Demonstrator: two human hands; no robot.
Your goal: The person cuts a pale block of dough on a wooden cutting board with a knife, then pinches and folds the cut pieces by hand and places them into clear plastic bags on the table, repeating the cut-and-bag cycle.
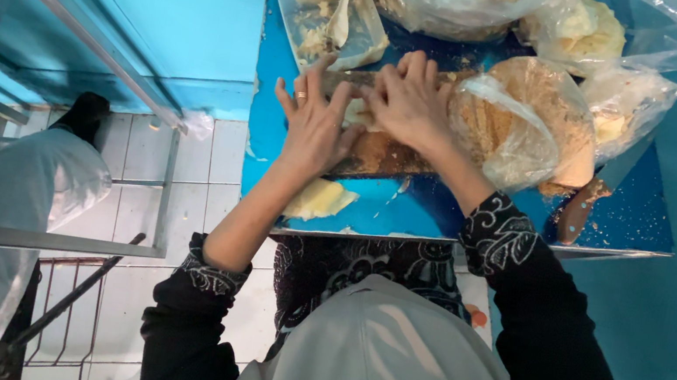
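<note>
Dough piece (358,113): pale, soft, pressed on brown board (387,157), centre of frame
Left hand (312,125): fingers spread flat, laid on dough
Right hand (408,103): fingers curled, pressing its top
Risk: dough could be torn if overpressed
Crumb bag (516,122): thin plastic, coarse tan crumbs, right of hands

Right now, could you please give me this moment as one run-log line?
left hand: flat on board | right hand: pressing pale dough piece | bag of crumbs: beside right hand | tray: behind
</note>
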